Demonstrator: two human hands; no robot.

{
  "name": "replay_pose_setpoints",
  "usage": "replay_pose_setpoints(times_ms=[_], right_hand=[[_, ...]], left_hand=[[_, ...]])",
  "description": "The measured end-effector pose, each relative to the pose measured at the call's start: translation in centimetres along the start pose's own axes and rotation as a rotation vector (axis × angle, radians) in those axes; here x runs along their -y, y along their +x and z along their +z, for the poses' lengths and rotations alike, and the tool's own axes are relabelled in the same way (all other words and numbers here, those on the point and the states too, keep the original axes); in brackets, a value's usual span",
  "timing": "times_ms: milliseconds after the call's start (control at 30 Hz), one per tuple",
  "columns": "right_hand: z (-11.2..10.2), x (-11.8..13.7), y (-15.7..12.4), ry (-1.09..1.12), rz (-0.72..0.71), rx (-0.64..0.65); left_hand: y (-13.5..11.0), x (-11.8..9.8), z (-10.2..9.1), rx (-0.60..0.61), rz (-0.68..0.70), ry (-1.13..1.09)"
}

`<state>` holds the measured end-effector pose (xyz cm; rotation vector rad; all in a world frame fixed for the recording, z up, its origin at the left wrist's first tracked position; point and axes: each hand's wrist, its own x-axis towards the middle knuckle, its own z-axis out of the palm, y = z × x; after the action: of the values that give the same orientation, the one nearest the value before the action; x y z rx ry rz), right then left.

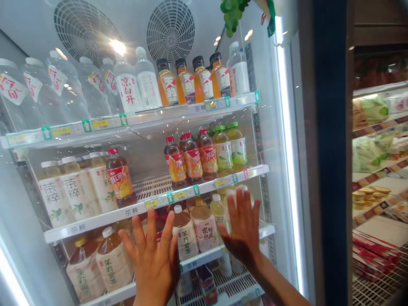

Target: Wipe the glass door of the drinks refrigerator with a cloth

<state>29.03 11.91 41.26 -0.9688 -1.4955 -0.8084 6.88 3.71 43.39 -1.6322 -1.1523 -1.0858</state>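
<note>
My left hand [153,255] is spread flat, fingers up, in front of the third shelf of a drinks fridge, over tea bottles with white caps [185,233]. My right hand [242,227] is also open and flat, beside a pink-labelled bottle [205,227] and pale bottles at the shelf's right end. I cannot tell whether the palms rest on a glass door or hang in the air. Neither hand holds anything.
The fridge has several white wire shelves [204,187]: water and orange drinks on top, iced tea bottles with red caps [191,159] and green-capped ones below. The dark fridge frame [328,148] stands at right, with snack shelves [379,170] beyond it.
</note>
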Motion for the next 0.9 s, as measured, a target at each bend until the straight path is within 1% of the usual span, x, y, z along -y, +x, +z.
replay_pose_setpoints(times_ms=[33, 67, 133, 200, 233, 267, 300, 367, 433, 467, 500, 633, 667, 700, 800, 833, 867, 900], right_hand=[[0.1, 0.9, -0.3, 0.005, -0.043, 0.010], [0.2, 2.0, -0.1, 0.018, -0.093, 0.024], [0.3, 4.4, 2.1, 0.052, -0.171, 0.059], [0.4, 6.5, 4.8, 0.077, -0.189, 0.087], [0.4, 7.4, 5.5, 0.081, -0.175, 0.103], [0.5, 8.3, 5.5, 0.083, -0.153, 0.107], [0.7, 9.2, 4.8, 0.083, -0.136, 0.108], [1.2, 11.2, 1.8, 0.087, -0.138, 0.107], [1.7, 13.5, -1.0, 0.089, -0.158, 0.109], [2.0, 14.7, -1.6, 0.087, -0.158, 0.111], [2.2, 15.8, -1.4, 0.086, -0.153, 0.111], [2.7, 19.3, 1.9, 0.099, -0.110, 0.102], [2.8, 19.9, 1.8, 0.098, -0.094, 0.103], [2.9, 20.5, 1.0, 0.091, -0.079, 0.105], [3.2, 22.2, -3.5, 0.066, -0.071, 0.114], [3.4, 22.7, -4.6, 0.058, -0.081, 0.120], [3.6, 23.3, -4.9, 0.052, -0.088, 0.126], [3.8, 23.7, -4.4, 0.047, -0.085, 0.122]], left_hand=[[-0.7, 0.3, -0.1, 0.014, -0.026, 0.000], [-1.4, 0.6, -0.3, 0.029, -0.051, 0.003], [-2.6, 1.4, -0.7, 0.047, -0.093, 0.022], [-3.3, 2.4, -1.4, 0.042, -0.108, 0.043], [-3.5, 2.9, -1.8, 0.028, -0.108, 0.051], [-3.7, 3.4, -2.2, 0.009, -0.107, 0.058], [-3.8, 3.9, -2.7, -0.008, -0.107, 0.062], [-4.3, 4.9, -3.6, -0.026, -0.119, 0.066], [-5.1, 5.9, -4.4, -0.004, -0.123, 0.067], [-5.6, 6.4, -4.7, 0.017, -0.122, 0.064], [-6.1, 7.0, -5.0, 0.037, -0.125, 0.060], [-7.8, 9.5, -6.1, 0.062, -0.168, 0.041], [-8.1, 10.1, -6.4, 0.062, -0.169, 0.036], [-8.3, 10.7, -6.7, 0.061, -0.164, 0.032], [-8.6, 12.1, -7.5, 0.063, -0.155, 0.010], [-8.6, 12.5, -7.8, 0.061, -0.154, -0.003], [-8.5, 12.9, -8.0, 0.058, -0.149, -0.016], [-8.5, 13.2, -8.1, 0.054, -0.138, -0.025]])
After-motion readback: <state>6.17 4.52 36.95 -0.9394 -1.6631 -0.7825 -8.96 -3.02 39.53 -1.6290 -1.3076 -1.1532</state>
